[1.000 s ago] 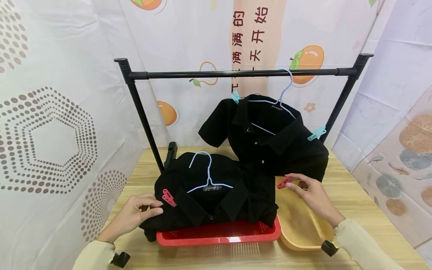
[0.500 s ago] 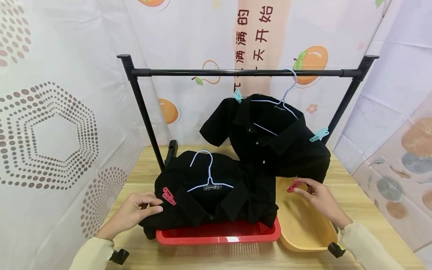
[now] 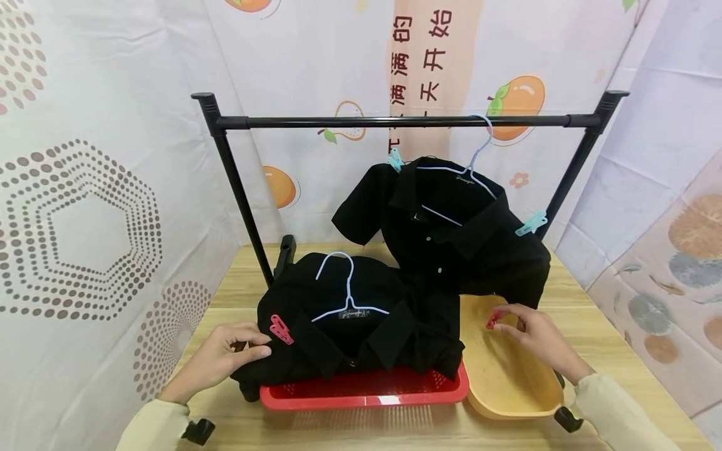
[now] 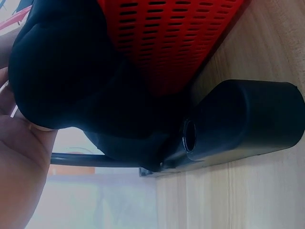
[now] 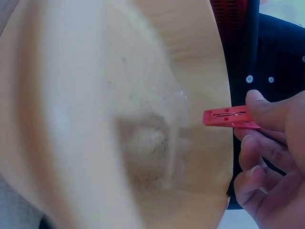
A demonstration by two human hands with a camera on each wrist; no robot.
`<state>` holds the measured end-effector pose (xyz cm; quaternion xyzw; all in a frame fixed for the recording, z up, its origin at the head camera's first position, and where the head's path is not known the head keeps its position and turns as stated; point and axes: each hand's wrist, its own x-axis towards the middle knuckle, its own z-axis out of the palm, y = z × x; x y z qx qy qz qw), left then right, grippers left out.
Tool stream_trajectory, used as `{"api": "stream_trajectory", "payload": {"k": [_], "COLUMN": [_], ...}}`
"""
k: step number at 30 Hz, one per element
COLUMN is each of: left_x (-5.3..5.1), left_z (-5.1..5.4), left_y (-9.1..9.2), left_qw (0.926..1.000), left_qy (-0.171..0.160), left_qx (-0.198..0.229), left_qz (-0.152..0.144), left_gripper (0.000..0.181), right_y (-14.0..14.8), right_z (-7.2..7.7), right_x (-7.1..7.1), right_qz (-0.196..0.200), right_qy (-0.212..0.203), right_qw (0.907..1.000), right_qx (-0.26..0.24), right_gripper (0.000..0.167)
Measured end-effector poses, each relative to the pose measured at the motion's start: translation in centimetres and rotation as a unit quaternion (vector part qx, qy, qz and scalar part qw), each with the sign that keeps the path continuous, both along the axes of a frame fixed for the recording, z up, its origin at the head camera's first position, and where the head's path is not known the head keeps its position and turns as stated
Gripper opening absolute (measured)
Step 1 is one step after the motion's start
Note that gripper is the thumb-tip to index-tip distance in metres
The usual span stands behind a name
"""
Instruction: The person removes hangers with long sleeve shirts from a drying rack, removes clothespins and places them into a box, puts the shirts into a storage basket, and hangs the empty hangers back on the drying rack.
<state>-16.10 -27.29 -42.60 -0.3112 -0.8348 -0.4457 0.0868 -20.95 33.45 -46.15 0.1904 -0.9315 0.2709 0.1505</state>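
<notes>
My right hand [image 3: 536, 338] pinches a red clothespin [image 5: 228, 117] between thumb and fingers, over the yellow bin [image 3: 507, 382]. My left hand [image 3: 225, 354] pinches the edge of a black collared shirt [image 3: 437, 313] at its left side; in the left wrist view the cloth hides part of the fingers. A light blue hanger [image 3: 350, 282] sits inside the shirt's neck with its hook upward. Another red clothespin [image 3: 281, 329] is on the shirt's left shoulder, near my left fingertips. The shirt lies over a red basket [image 3: 366, 401].
Behind stands a black rack [image 3: 338, 123]. From its bar hangs a second black shirt [image 3: 474, 257] on a light blue hanger [image 3: 479, 150], with turquoise clothespins [image 3: 532, 223] at both shoulders. A black rack foot [image 4: 248, 119] stands beside the basket on the wooden table [image 3: 225, 432].
My right hand has moved right and slightly down with the red clothespin, farther over the yellow bin. The left hand keeps its hold on the shirt.
</notes>
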Motion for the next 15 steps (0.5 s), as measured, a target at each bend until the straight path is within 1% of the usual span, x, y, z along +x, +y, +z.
{"api": "stream_trajectory", "payload": {"k": [4, 10, 12, 15], "left_x": [0.0, 0.0, 0.1, 0.1], "left_z": [0.0, -0.1, -0.1, -0.1], "left_y": [0.0, 0.0, -0.1, -0.1], "left_qw": [1.0000, 1.0000, 1.0000, 1.0000], "left_qy": [0.004, 0.005, 0.004, 0.001], "left_qx": [0.000, -0.001, -0.001, -0.001], "left_qz": [0.000, 0.001, 0.002, 0.001], "left_gripper": [0.021, 0.021, 0.021, 0.022], "right_y": [0.3, 0.5, 0.5, 0.5], "right_z": [-0.4, -0.8, -0.9, -1.3], "right_x": [-0.1, -0.2, -0.2, -0.1], "right_qz": [0.012, 0.033, 0.042, 0.057], "right_qy": [-0.002, -0.018, -0.010, 0.016], "right_qw": [0.9999, 0.9991, 0.9986, 0.9973], "right_qx": [0.007, 0.022, 0.029, 0.044], "right_gripper": [0.024, 0.026, 0.028, 0.030]}}
